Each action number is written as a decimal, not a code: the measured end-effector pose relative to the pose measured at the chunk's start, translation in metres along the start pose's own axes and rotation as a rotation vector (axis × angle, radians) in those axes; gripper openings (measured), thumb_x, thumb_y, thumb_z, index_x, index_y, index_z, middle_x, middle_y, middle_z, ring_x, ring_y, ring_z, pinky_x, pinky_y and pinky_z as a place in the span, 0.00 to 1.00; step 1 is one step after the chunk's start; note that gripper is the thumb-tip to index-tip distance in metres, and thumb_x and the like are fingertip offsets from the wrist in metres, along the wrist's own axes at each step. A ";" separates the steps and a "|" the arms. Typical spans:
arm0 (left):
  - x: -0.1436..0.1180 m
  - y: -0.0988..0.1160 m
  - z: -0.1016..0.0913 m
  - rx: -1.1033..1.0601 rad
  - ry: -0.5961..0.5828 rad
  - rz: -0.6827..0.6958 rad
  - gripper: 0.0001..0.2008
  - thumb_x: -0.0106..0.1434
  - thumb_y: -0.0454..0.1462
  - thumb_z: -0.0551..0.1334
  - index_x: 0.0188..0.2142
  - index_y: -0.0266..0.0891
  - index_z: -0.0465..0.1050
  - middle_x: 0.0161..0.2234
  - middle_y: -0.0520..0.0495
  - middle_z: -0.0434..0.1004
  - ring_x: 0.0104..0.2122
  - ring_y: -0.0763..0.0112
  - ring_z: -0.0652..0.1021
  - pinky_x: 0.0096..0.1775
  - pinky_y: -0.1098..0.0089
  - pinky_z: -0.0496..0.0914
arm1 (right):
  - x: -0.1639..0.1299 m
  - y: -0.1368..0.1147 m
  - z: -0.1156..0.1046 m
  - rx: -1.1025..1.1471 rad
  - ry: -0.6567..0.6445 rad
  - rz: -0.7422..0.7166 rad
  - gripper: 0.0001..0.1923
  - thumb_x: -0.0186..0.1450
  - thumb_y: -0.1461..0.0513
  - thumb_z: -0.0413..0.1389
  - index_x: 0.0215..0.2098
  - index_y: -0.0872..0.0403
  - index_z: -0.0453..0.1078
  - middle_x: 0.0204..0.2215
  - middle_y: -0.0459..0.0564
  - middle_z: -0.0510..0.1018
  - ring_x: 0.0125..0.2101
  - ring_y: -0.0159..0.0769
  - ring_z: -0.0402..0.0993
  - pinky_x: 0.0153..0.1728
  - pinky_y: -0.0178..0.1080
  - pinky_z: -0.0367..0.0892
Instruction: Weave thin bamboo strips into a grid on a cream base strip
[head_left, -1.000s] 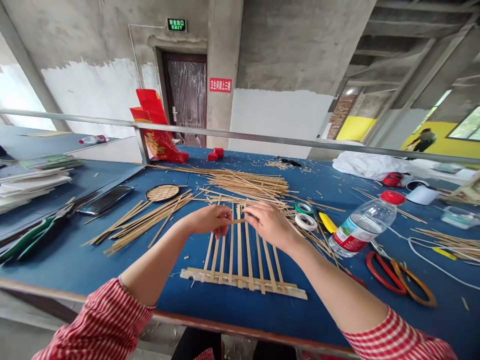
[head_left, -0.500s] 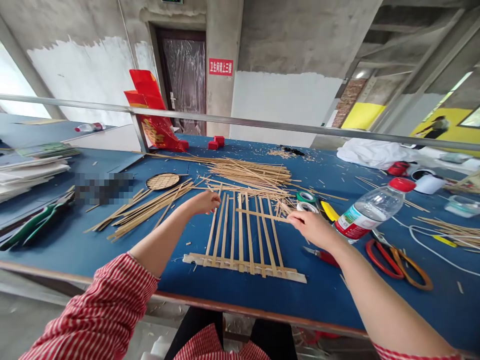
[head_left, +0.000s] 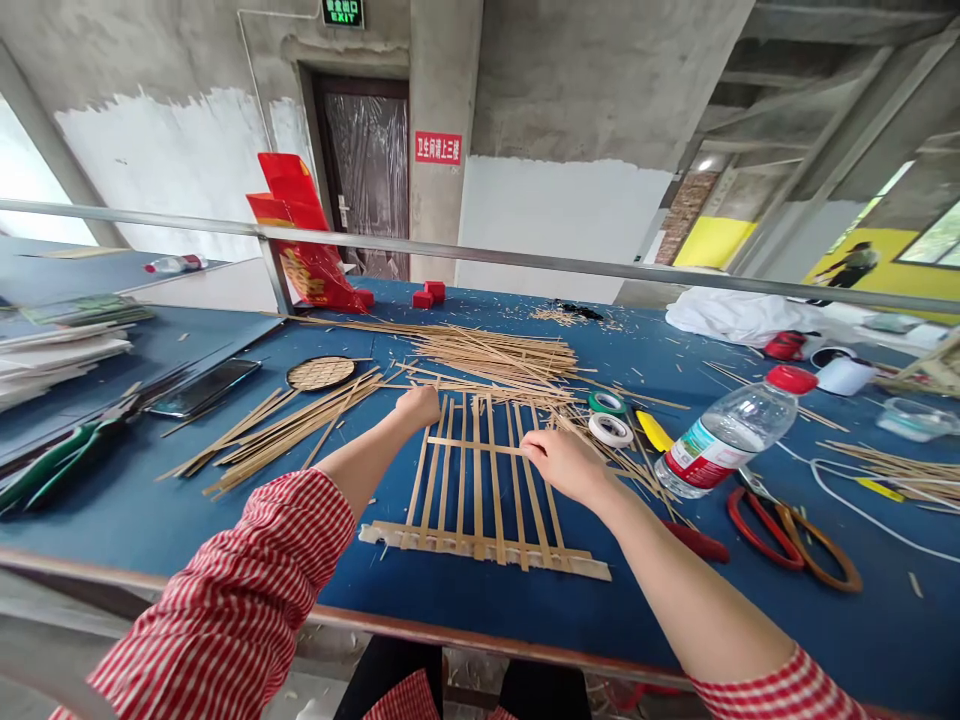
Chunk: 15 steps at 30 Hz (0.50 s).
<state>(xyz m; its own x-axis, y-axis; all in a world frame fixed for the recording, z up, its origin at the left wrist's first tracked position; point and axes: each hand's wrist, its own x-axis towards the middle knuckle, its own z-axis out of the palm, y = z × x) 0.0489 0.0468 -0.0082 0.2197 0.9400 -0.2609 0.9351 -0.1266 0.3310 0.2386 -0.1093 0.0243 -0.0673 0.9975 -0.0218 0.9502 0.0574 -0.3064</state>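
My right hand [head_left: 564, 462] pinches the cross strip [head_left: 472, 445] over the bamboo lattice [head_left: 480, 490]; my left hand [head_left: 418, 405] rests curled at its far corner, fingers hidden, grip unclear.

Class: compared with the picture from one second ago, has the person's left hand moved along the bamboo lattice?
Yes. The left hand has shifted from the crosswise strip to the far left corner of the lattice.

Your right hand [head_left: 564, 462] hides the right end of the crosswise bamboo strip [head_left: 472, 444], so its grip there can't be told. Your left hand [head_left: 418, 404] covers the tops of the leftmost slats. The red-handled tool [head_left: 697, 543] lies partly behind your right forearm.
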 end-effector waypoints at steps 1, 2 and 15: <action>0.001 0.002 0.002 0.017 0.008 -0.002 0.15 0.62 0.39 0.56 0.47 0.34 0.63 0.45 0.43 0.67 0.41 0.66 0.72 0.41 0.60 0.69 | 0.001 -0.001 0.001 -0.016 -0.006 0.006 0.14 0.61 0.62 0.43 0.24 0.52 0.68 0.19 0.44 0.72 0.19 0.29 0.64 0.19 0.32 0.50; 0.002 0.003 0.004 0.033 0.015 -0.004 0.15 0.62 0.39 0.56 0.47 0.34 0.63 0.45 0.43 0.67 0.41 0.65 0.72 0.41 0.60 0.69 | 0.001 -0.002 0.001 -0.031 -0.013 0.010 0.15 0.61 0.63 0.42 0.24 0.52 0.67 0.18 0.44 0.71 0.19 0.29 0.63 0.18 0.32 0.49; 0.011 0.006 0.012 0.035 0.077 0.108 0.16 0.61 0.39 0.57 0.46 0.33 0.64 0.45 0.41 0.67 0.41 0.65 0.72 0.41 0.62 0.69 | 0.002 0.001 0.010 -0.015 -0.078 0.071 0.14 0.61 0.63 0.43 0.23 0.52 0.68 0.20 0.45 0.71 0.19 0.29 0.63 0.19 0.32 0.49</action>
<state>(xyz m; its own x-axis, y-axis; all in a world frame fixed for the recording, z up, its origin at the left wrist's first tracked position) 0.0599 0.0525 -0.0198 0.2986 0.9417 -0.1550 0.9167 -0.2378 0.3211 0.2366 -0.1076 0.0149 -0.0222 0.9929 -0.1172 0.9577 -0.0125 -0.2873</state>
